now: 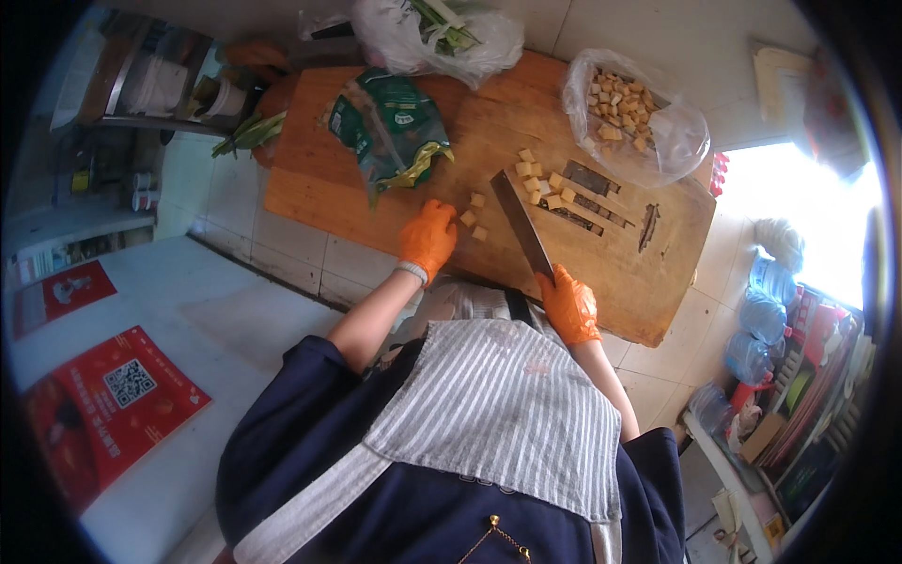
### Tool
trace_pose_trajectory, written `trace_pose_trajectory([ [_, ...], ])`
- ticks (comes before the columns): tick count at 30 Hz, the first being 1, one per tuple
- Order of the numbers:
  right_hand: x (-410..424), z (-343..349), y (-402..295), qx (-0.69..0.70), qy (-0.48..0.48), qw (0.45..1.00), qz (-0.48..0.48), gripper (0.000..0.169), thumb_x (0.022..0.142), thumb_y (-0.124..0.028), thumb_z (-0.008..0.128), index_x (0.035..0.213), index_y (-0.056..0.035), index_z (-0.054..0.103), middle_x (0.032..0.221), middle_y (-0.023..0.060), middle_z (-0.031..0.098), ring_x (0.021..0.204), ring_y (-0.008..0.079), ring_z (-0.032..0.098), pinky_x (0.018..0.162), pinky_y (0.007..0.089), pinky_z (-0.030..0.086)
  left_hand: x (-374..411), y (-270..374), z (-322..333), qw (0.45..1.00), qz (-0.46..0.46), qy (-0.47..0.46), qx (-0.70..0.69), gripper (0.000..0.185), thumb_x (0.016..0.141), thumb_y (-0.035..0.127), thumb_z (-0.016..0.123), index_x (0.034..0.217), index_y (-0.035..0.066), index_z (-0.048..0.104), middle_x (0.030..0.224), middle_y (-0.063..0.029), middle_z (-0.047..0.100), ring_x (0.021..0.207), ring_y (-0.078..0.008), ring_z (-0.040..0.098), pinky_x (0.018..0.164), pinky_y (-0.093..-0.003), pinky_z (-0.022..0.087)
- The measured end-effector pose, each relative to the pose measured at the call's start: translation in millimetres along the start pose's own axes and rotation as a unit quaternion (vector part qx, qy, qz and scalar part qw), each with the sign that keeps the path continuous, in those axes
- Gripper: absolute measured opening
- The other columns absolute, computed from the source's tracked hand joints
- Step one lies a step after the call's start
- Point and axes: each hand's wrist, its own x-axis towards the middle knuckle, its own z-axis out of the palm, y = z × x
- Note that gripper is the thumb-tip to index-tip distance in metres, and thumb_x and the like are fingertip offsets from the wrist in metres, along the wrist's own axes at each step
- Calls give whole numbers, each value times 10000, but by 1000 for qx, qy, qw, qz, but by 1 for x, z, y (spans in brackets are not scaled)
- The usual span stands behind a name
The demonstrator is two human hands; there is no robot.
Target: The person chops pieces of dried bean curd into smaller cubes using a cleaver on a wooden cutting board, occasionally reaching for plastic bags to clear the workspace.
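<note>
My right hand point(569, 307), in an orange plastic glove, grips the handle of a kitchen knife point(521, 222). Its long dark blade points away from me over the wooden cutting board point(451, 151). My left hand point(429, 236), gloved the same way, rests at the board's near edge with curled fingers; whether anything is under them is hidden. Three pale yellow cubes of food point(477, 200) lie just right of those fingers. Several more cubes point(531, 169) are scattered right of the blade, around worn slots in the wood.
A clear plastic bag point(687, 144) of cubes stands at the board's back right. A green food package point(391, 127) lies at the back left, beside a bag of green vegetables point(451, 42). Blue water bottles point(762, 317) stand right; a white counter point(232, 282) lies left.
</note>
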Motion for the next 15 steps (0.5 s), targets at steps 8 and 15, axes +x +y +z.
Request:
trace_pose_trajectory([
  [8,0,-2,-2,12,-14,1000,11,359,1049,-441,648,1104,-90,705,899,274,752,885,517,718,775,610,539,9,18,-10,973,213,53,68,307,873,180,726,1178,164,750,1087,-70,711,1112,-325,655,953,-505,489],
  [15,0,4,2,1,1,1000,7,324,1054,-426,639,1064,-112,719,873,257,754,842,503,730,749,606,564,10,17,-2,980,183,66,49,265,885,157,731,1149,143,724,994,-98,760,1026,-355,684,889,-517,495],
])
